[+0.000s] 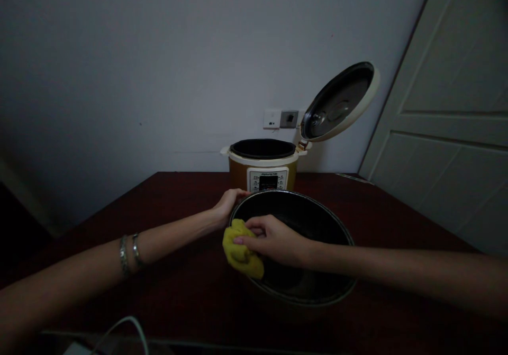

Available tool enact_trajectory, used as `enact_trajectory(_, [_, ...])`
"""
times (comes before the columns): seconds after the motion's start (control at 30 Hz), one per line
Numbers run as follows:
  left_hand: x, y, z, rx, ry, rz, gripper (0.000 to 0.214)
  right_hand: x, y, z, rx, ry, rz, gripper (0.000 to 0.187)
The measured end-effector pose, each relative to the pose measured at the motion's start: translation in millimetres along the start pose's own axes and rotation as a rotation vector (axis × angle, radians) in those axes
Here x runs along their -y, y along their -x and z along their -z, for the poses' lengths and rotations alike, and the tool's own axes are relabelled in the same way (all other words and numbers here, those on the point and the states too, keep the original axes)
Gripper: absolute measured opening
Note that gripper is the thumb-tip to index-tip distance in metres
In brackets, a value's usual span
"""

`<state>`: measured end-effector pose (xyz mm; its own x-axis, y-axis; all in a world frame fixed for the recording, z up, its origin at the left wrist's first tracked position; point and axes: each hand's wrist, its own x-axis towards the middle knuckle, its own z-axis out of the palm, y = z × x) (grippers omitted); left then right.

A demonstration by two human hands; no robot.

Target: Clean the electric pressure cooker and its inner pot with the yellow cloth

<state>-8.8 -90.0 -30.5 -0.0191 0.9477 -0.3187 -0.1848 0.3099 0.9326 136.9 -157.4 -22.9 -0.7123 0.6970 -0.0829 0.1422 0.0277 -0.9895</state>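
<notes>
Right hand [281, 240] grips cloth [237, 250], apparently against pot [311, 220].

One head-worn camera looks forward and down — close above the hands [282, 242], facing the wall [159, 80].

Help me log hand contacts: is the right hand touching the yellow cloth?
Touching. The head view shows the right hand gripping the yellow cloth, with the thumb lying over its folds.

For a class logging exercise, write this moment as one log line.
left hand: against black pot; right hand: holding yellow cloth over pot's left edge; cooker: behind pot, lid raised
</notes>
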Motion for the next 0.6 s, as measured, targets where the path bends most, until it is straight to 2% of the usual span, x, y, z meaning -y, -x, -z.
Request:
enact_trajectory(0.13, [-17.4,5.2,25.4,-0.233,-0.129,-0.448,0.014,-1.5,-0.6,10.5,-0.025,0.24,0.121,0.024])
enact_trajectory(0.17, [-22.3,12.3,30.1,-0.292,-0.167,-0.555,0.013,-1.0,-1.0,12.9,-0.034,0.333,0.175,0.026])
enact_trajectory(0.23, [-28.7,35.8,33.3,-0.335,-0.269,-0.712,0.012,0.4,-3.4,17.0,-0.049,0.518,0.31,0.028])
enact_trajectory(0.3, [-27.8,68.0,27.5,-0.251,-0.478,-0.914,0.012,1.7,-8.0,19.9,-0.072,0.665,0.44,0.027])
enact_trajectory(0.33, [-24.2,84.5,22.3,-0.145,-0.618,-1.031,0.013,2.2,-10.8,20.9,-0.077,0.731,0.492,0.025])
enact_trajectory(0.4, [-11.4,111.8,10.3,0.156,-0.915,-1.298,0.019,3.6,-16.5,21.9,-0.069,0.879,0.547,0.022])
enact_trajectory(0.47, [6.1,125.3,-0.1,0.39,-1.155,-1.575,0.019,5.9,-21.4,21.7,-0.072,1.016,0.54,0.023])
enact_trajectory(0.53, [24.2,124.6,-6.9,0.451,-1.271,-1.71,0.02,9.1,-25.8,20.9,-0.111,1.127,0.514,0.028])
enact_trajectory(0.6, [39.8,115.4,-10.4,0.422,-1.297,-1.718,0.028,12.4,-31.1,20.5,-0.169,1.23,0.497,0.032])
